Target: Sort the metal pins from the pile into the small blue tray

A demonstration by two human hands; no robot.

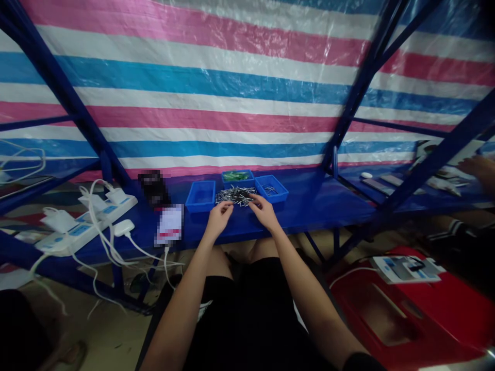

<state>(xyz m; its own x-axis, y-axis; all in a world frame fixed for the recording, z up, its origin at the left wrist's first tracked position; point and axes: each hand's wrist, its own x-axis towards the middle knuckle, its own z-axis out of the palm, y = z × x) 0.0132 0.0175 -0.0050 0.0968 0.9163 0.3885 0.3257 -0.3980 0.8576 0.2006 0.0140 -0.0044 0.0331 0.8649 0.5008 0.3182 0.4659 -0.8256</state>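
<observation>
A loose pile of thin silvery metal pieces [236, 195] lies on the blue table [305, 203] in front of me. My left hand [221, 215] is at the pile's near left edge, its fingers curled together; whatever they hold is too small to make out. At the right side of the pile is my right hand [263, 208], fingers bent and touching the pieces. Around the pile stand three blue trays: the left one [201, 197] looks bare inside, the back one [236, 178] holds green items, and the right one [271, 188] holds some thin metal pieces.
Power strips [87, 226] with white plugs and cables lie at the left, near a blurred-out phone [169, 225]. Blue metal frame bars slope on both sides. A red container [398, 314] stands low at the right. Another person's hand [477, 170] shows at the right edge.
</observation>
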